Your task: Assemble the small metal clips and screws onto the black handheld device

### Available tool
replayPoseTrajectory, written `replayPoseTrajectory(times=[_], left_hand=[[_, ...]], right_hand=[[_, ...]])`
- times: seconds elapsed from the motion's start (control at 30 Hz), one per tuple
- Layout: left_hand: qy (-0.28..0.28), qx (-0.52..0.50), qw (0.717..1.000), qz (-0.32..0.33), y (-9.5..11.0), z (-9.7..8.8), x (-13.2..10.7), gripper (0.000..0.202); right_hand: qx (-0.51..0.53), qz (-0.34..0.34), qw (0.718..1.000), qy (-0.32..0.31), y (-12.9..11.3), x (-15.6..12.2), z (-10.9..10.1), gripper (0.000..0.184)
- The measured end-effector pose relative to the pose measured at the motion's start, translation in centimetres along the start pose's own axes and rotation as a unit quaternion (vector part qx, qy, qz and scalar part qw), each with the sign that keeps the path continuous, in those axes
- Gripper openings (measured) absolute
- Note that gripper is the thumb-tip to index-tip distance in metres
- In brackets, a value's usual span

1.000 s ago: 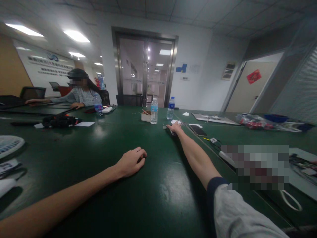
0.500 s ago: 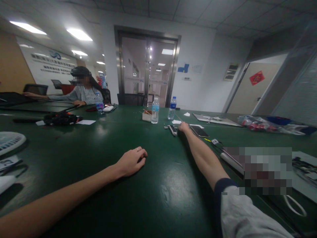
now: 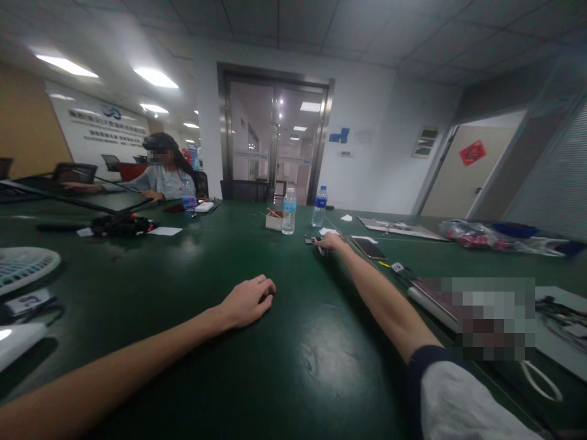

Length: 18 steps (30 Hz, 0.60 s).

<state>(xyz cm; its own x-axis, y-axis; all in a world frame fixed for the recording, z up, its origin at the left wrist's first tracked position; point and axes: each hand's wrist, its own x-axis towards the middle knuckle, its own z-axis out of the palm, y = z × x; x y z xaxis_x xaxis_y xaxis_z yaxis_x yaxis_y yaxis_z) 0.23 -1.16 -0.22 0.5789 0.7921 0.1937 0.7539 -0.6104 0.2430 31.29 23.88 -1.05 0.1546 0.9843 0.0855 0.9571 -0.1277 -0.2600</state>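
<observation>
My left hand rests on the green table with its fingers loosely bent and a gap between thumb and fingers; nothing is in it. A ring shows on one finger. My right arm stretches far forward. My right hand has its fingers closed over a small white-and-dark elongated device, mostly hidden beneath them; its exact kind is unclear. Left of the fingertips lies a tiny grey piece. Just beyond the hand is a white paper, and to its right lies a dark flat phone-like slab.
Two water bottles, a near one and a blue-capped one, stand by a small box of sticks. A white fan-like grille is at left. Across the table sits a person. Plastic bags lie at right.
My right hand has moved left and slightly toward me, from beside the small device to over it, closing on it. My left hand stays on the table. The view has shifted slightly.
</observation>
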Motion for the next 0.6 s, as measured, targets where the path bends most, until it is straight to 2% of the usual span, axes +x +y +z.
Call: replayPoseTrajectory(times=[0.2,0.37,0.6], left_hand=[[0.019,0.000,1.000,0.014,-0.7,0.6,0.2,0.024],[0.034,0.005,0.999,0.017,-0.8,0.9,0.2,0.025],[0.050,0.021,0.998,0.011,-0.4,0.8,0.0,0.027]], right_hand=[[-0.017,0.000,1.000,0.004,-3.2,-2.6,0.7,0.047],[-0.014,-0.005,1.000,0.003,-4.3,-5.7,0.3,0.055],[-0.001,0.001,1.000,0.013,-5.3,-9.4,0.7,0.052]])
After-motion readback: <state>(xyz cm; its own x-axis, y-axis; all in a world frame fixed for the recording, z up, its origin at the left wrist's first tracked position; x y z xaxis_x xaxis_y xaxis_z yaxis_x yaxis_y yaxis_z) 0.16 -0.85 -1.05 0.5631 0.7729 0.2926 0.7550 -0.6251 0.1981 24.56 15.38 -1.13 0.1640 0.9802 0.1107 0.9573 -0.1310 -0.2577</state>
